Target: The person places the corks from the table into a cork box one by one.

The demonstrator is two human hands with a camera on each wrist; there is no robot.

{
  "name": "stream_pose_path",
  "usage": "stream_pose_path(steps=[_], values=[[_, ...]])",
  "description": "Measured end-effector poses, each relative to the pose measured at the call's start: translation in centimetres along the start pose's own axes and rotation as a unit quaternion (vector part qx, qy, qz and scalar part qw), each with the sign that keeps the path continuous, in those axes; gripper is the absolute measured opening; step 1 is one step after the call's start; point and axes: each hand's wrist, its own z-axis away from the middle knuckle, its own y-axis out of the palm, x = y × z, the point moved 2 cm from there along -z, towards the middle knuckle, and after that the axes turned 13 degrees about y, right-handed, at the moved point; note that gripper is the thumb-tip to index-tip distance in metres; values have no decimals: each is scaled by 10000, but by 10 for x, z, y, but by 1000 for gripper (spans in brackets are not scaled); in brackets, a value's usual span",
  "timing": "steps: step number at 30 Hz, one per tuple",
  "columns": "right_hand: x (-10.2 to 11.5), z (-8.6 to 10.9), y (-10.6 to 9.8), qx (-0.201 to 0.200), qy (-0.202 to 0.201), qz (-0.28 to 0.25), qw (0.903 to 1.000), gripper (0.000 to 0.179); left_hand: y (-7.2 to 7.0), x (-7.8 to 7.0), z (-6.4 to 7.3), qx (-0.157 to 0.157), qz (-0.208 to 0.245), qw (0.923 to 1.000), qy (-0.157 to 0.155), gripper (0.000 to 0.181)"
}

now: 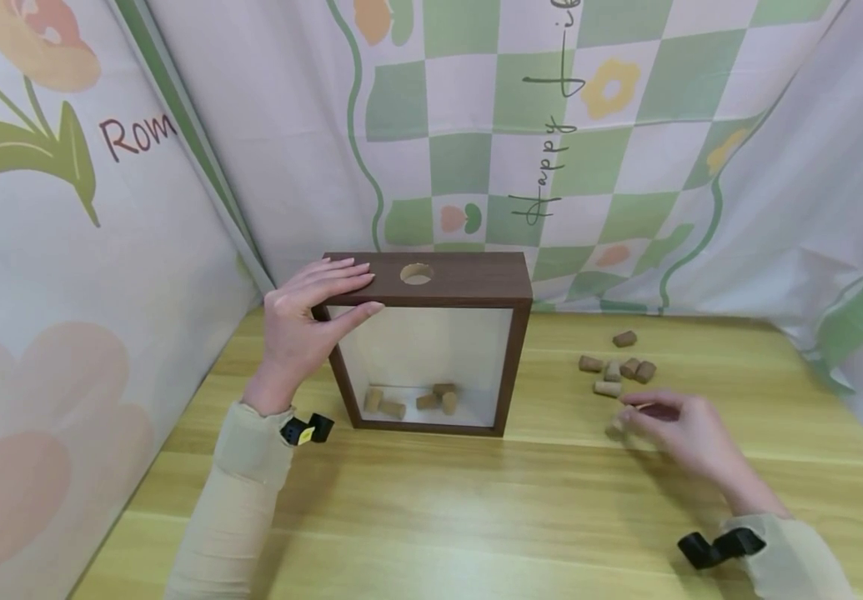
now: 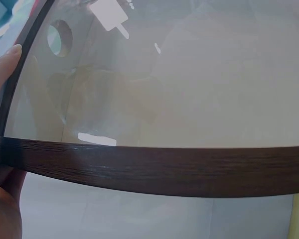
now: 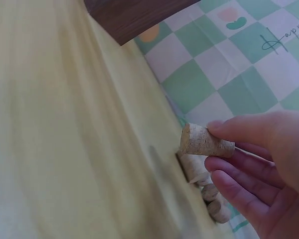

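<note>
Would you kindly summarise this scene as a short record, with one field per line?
Left hand: rests on the left end of the box, fingers on top, thumb over the front edge
Right hand: pinches one cork
Box build: dark wood frame, see-through front, round hole in the top
Box stance: upright on the table
Corks inside: five, at the bottom
Loose corks: six, on the table to the right of the box
Backdrop: green and white checked cloth
</note>
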Motion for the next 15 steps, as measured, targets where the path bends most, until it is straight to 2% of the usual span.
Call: stream_pose_path(steps=[9, 15], values=[[12, -5, -7, -164, -173, -235, 9994, 30, -1, -1, -1, 33, -1, 10000, 22, 37], [28, -10, -15, -332, -275, -320, 9986, 30, 0, -1, -1, -14, 20, 10000, -12, 38]])
